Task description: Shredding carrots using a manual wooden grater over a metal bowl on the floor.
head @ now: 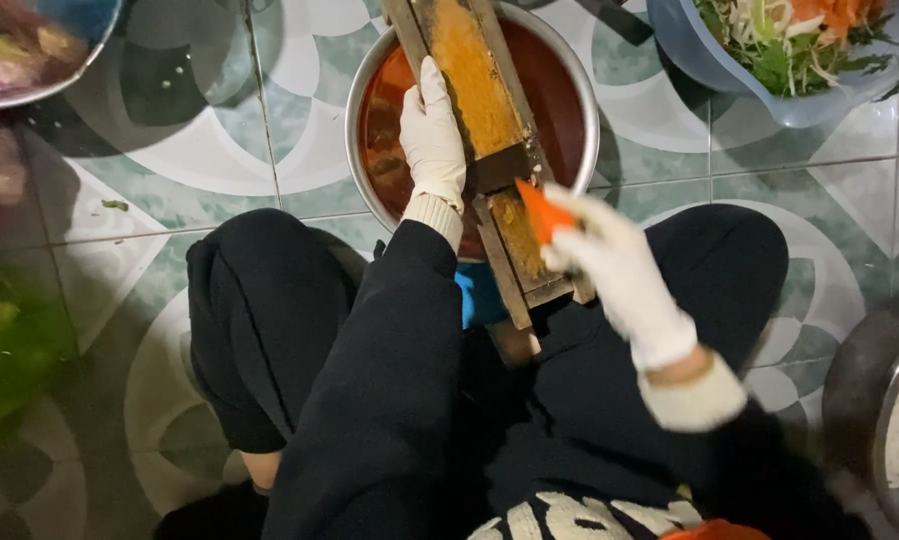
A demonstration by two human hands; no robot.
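A long wooden grater board, coated in orange shreds, lies slanted across a round metal bowl of orange-red gratings on the tiled floor. My left hand, in a white glove, grips the board's left edge above the bowl. My right hand, also gloved in white, holds an orange carrot piece against the lower part of the board. I sit on the floor in black clothes, knees on either side of the board.
A blue bowl of shredded greens and carrot stands at top right. A bowl of purple pieces is at top left. A metal pot sits at the right edge. Blurred green leaves lie at left.
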